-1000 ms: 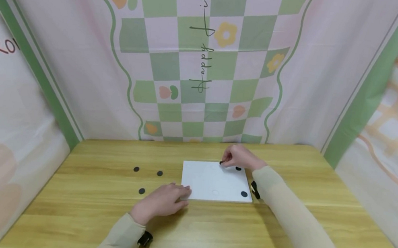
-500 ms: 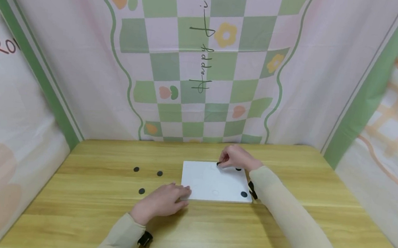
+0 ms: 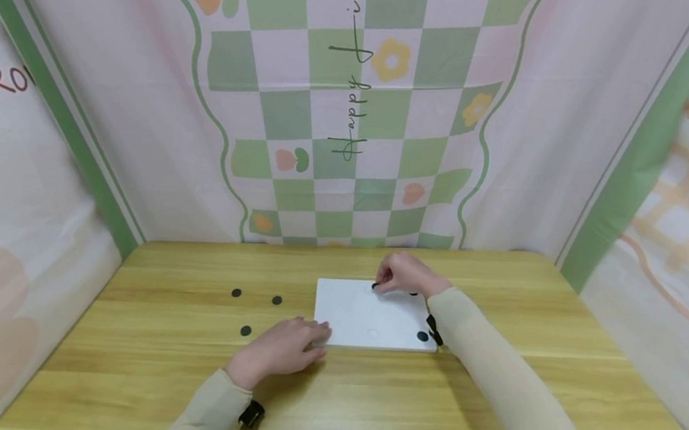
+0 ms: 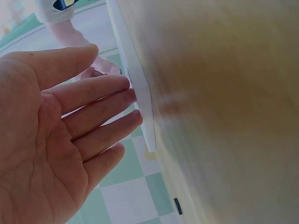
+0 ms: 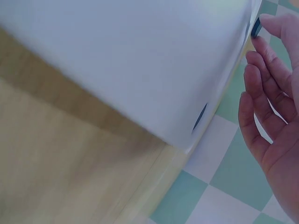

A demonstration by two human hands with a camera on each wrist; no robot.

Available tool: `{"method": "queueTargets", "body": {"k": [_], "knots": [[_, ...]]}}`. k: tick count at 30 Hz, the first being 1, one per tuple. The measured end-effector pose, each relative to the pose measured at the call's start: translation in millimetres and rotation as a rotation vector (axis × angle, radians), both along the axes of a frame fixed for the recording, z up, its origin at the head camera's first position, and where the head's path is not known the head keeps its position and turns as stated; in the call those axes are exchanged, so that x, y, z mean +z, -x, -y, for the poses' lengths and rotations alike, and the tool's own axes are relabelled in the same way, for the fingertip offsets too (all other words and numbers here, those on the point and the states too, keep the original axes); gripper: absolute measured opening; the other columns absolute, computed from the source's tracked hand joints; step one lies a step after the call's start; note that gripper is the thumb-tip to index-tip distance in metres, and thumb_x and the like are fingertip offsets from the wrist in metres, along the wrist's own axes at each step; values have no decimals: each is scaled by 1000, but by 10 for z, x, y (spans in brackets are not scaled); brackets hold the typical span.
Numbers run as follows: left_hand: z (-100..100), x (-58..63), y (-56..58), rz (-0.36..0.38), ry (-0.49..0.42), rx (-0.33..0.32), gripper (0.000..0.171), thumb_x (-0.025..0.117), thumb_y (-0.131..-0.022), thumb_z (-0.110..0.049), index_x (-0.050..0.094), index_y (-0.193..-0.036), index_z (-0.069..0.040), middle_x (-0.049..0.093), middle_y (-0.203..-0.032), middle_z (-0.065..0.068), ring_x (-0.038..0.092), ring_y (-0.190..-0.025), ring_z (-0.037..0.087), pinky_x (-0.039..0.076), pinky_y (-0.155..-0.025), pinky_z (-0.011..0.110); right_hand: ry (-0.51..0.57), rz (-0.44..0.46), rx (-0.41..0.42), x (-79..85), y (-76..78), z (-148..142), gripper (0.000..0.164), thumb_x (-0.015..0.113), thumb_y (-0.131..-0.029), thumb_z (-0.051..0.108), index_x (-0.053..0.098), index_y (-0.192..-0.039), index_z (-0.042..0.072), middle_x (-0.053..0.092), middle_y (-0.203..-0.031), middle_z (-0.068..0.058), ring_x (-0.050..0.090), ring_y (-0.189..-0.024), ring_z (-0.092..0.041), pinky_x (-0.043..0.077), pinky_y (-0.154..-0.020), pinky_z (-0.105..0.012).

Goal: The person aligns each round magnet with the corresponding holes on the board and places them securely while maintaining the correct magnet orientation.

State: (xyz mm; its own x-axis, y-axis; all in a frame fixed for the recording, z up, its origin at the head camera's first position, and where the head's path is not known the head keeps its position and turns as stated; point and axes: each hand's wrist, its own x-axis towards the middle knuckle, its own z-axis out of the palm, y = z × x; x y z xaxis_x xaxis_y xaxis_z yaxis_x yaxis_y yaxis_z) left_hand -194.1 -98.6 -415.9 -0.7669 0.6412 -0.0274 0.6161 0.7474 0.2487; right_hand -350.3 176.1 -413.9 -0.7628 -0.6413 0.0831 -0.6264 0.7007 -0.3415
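A white rectangular board lies on the wooden table, with faint round outlines on its surface. My right hand pinches a small black disc between thumb and index finger, just over the far edge of the board. One black disc sits at the board's near right corner. Another disc at the far right corner is partly covered by my right hand in the head view. My left hand rests its straight fingertips on the board's near left corner, holding nothing.
Left of the board, three loose black discs lie on the table: one far left, one closer to the board, and a nearer one. A patterned curtain hangs behind the table.
My right hand has shifted slightly left and a little nearer with the black disc, toward a faint outline at the board's far edge. The left hand stays in place.
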Motion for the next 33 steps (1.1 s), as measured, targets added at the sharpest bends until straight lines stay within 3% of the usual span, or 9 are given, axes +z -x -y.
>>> {"method": "queueTargets", "body": {"k": [16,26,33], "knots": [[-7,12,-7,-9,5,-7,42,52,-98,-29,54,-133,-8,52,-139,8,50,-129,24,34,-113,44,24,10,37,-9,4,92,10,79,-77,22,72,-79,14,66,-75,7,58,-66,-4,51,-62,-20],[-7,11,-7,-1,-1,-3,42,51,-98,-28,53,-134,-7,52,-140,8,49,-129,24,34,-113,44,-50,22,-4,-5,-2,123,9,78,-78,23,73,-82,17,66,-79,8,57,-69,-3,51,-66,-19],[-8,7,-7,0,-1,-4,42,51,-98,-28,53,-134,-7,51,-140,8,49,-129,24,34,-113,44,-73,-9,10,13,-14,150,10,78,-78,21,73,-83,15,66,-79,6,57,-69,-4,51,-66,-20]]}}
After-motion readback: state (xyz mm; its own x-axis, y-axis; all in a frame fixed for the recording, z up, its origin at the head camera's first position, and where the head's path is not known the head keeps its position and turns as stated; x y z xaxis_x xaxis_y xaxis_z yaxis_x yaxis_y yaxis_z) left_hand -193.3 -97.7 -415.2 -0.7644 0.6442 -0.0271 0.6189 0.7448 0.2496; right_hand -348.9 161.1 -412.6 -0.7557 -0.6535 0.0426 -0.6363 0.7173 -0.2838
